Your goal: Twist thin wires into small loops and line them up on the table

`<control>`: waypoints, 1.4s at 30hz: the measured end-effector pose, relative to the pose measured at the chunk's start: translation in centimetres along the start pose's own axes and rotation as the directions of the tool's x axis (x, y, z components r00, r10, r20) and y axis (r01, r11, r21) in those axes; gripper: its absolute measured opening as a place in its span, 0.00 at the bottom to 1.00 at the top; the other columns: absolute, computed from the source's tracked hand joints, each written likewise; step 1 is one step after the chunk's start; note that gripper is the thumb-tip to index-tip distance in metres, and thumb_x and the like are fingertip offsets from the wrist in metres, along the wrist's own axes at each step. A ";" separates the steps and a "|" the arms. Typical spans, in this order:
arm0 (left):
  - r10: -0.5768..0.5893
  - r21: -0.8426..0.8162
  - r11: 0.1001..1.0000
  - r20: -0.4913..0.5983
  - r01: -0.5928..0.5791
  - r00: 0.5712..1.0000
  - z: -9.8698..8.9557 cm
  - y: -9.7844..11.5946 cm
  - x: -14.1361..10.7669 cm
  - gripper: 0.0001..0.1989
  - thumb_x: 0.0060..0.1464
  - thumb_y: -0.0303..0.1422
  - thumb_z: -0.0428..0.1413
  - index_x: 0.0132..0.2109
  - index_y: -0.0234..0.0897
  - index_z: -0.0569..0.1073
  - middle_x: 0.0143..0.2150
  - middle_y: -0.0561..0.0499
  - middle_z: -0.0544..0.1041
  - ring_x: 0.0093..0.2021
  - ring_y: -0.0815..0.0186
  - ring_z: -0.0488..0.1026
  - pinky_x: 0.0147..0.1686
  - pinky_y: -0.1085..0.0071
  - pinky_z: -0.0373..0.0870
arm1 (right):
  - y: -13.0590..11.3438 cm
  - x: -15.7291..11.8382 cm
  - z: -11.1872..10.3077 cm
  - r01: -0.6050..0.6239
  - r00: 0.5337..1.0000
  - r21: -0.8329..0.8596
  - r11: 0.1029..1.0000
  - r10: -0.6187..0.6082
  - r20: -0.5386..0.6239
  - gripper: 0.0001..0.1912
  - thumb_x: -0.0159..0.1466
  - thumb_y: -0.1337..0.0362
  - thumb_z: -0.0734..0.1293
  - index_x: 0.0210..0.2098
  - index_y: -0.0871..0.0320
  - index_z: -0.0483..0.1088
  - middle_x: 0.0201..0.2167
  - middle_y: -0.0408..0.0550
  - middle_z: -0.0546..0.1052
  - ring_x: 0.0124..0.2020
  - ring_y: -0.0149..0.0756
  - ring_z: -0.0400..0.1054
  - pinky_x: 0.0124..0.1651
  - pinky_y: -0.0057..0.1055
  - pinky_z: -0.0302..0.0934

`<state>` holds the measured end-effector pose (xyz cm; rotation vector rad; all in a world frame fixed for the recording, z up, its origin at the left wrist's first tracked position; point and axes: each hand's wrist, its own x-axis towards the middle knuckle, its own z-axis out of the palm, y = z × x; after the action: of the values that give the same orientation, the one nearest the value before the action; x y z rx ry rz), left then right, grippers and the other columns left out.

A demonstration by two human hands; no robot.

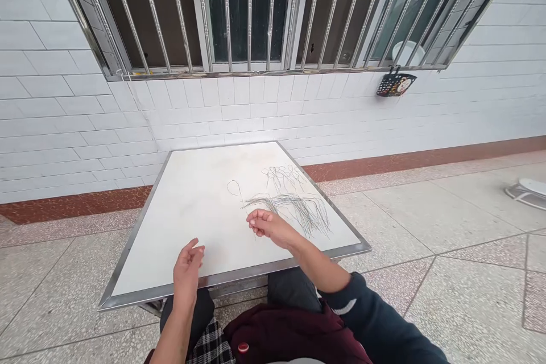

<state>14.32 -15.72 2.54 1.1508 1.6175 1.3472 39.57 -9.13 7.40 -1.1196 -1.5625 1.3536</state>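
Observation:
My right hand (265, 224) is over the white tabletop, thumb and fingers pinched on a thin dark wire. The upper end of this wire bends into a round loop (234, 187), lying just beyond the fingers. Beside the hand spreads a loose bundle of thin, curved wires (298, 205), fanned toward the table's right side. Farther back lies a group of looped wires (282, 173), their tails pointing toward me. Above the table's near left part, my left hand (188, 260) has loosely bent fingers set apart, with nothing visible in it.
The white table (191, 205) has a grey metal rim and stands close to a white tiled wall (205, 111). A barred window (249, 17) runs above it. A dark patterned basket (396, 84) hangs from the bars at right. A round white-topped object (529, 190) is at the far right.

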 end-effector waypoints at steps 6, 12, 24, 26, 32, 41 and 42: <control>0.012 -0.355 0.934 0.131 0.036 0.991 2.1 6.1 -2.9 0.33 0.48 0.45 0.60 0.58 0.36 0.64 0.51 0.40 0.75 0.49 0.58 0.74 0.47 0.61 0.70 | 0.2 -7.4 4.7 -0.137 0.972 0.328 0.935 0.063 0.226 0.14 0.56 0.55 0.70 0.35 0.59 0.70 0.27 0.41 0.71 0.24 0.24 0.60 0.27 0.22 0.54; 0.006 -0.474 0.879 0.094 0.040 0.996 2.2 7.8 -5.5 0.25 0.45 0.39 0.63 0.51 0.35 0.71 0.38 0.48 0.77 0.38 0.66 0.75 0.43 0.65 0.71 | -0.2 -10.1 6.3 -0.143 0.961 0.276 0.950 0.066 0.269 0.14 0.58 0.55 0.69 0.35 0.59 0.70 0.28 0.42 0.71 0.25 0.25 0.60 0.28 0.23 0.53; 0.042 -0.384 0.922 0.214 0.044 0.976 3.0 8.7 -9.7 0.21 0.49 0.36 0.62 0.51 0.38 0.72 0.29 0.55 0.75 0.33 0.69 0.72 0.38 0.71 0.70 | -1.6 -10.7 7.8 0.213 0.974 0.142 0.967 -0.199 -0.107 0.12 0.62 0.54 0.64 0.39 0.55 0.65 0.26 0.40 0.69 0.25 0.28 0.61 0.28 0.26 0.57; 0.050 -0.373 0.926 0.246 0.046 0.968 2.9 8.5 -10.0 0.21 0.50 0.36 0.61 0.52 0.38 0.71 0.29 0.55 0.75 0.33 0.69 0.72 0.39 0.71 0.69 | -1.5 -10.8 7.6 0.222 0.965 0.065 0.973 -0.210 -0.155 0.10 0.63 0.55 0.63 0.39 0.55 0.66 0.27 0.41 0.69 0.26 0.28 0.62 0.29 0.26 0.57; 0.087 -0.373 0.926 0.368 0.062 0.926 2.4 7.9 -10.4 0.21 0.56 0.38 0.55 0.57 0.41 0.67 0.32 0.54 0.72 0.37 0.68 0.71 0.43 0.70 0.67 | -0.8 -11.1 7.2 0.237 0.961 -0.044 0.971 -0.240 -0.139 0.06 0.64 0.60 0.63 0.37 0.56 0.67 0.28 0.42 0.70 0.27 0.28 0.62 0.31 0.26 0.59; 0.102 -0.377 0.923 0.440 0.081 0.892 1.9 8.1 -11.4 0.24 0.58 0.40 0.53 0.60 0.41 0.63 0.30 0.54 0.70 0.37 0.65 0.68 0.48 0.66 0.61 | -0.7 -11.5 6.2 0.294 0.939 -0.188 0.937 -0.320 -0.124 0.06 0.65 0.63 0.62 0.34 0.56 0.70 0.30 0.43 0.72 0.31 0.30 0.64 0.34 0.26 0.58; 0.104 -0.394 0.914 0.448 0.092 0.888 1.8 8.3 -11.6 0.25 0.58 0.40 0.52 0.61 0.41 0.62 0.30 0.53 0.70 0.37 0.65 0.69 0.48 0.65 0.61 | -0.7 -11.6 5.9 0.301 0.938 -0.218 0.928 -0.329 -0.105 0.06 0.65 0.63 0.63 0.35 0.56 0.71 0.31 0.43 0.73 0.32 0.30 0.65 0.35 0.27 0.58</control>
<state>21.37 -25.61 10.17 1.1092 0.9357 1.2183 37.63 -22.01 7.25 -1.0019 -1.7152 0.9017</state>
